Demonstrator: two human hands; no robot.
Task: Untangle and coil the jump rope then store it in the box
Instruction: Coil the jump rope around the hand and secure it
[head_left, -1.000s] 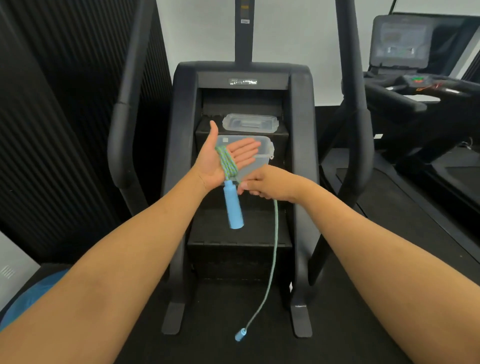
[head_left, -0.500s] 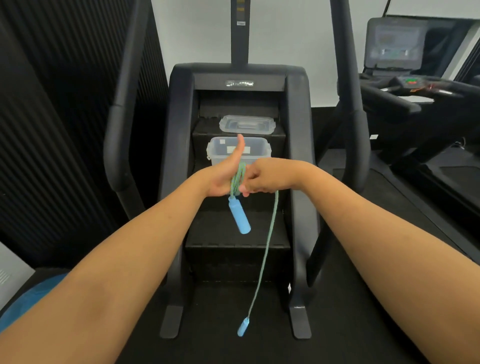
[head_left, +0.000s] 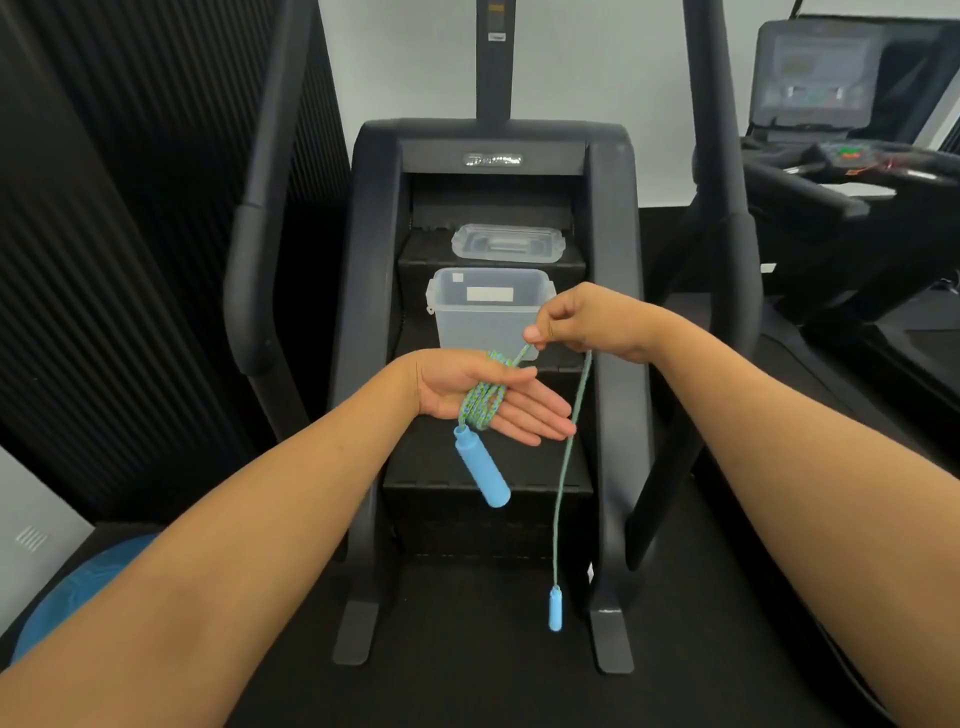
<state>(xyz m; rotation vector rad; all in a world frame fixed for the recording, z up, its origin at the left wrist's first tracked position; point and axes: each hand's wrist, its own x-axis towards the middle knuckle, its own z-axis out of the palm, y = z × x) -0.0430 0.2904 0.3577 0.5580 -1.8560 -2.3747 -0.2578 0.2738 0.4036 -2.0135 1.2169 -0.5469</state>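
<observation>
Head cam: left hand (head_left: 519, 408) flat, palm up, fingers (head_left: 545, 415) straight, jump rope (head_left: 480, 408) looped round it, one blue handle (head_left: 480, 470) dangling below. Right hand (head_left: 587, 322) pinches the rope just above; open box (head_left: 488, 317) sits on the step (head_left: 563, 362) behind.

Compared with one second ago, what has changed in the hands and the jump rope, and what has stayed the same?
The right hand, pinching the rope, rose from beside the left palm to above it. The left hand turned from fingers-up to flat, palm up. The hanging handle came up a little. Unchanged: coils around the left hand, near handle dangling, box open, lid behind it.
</observation>
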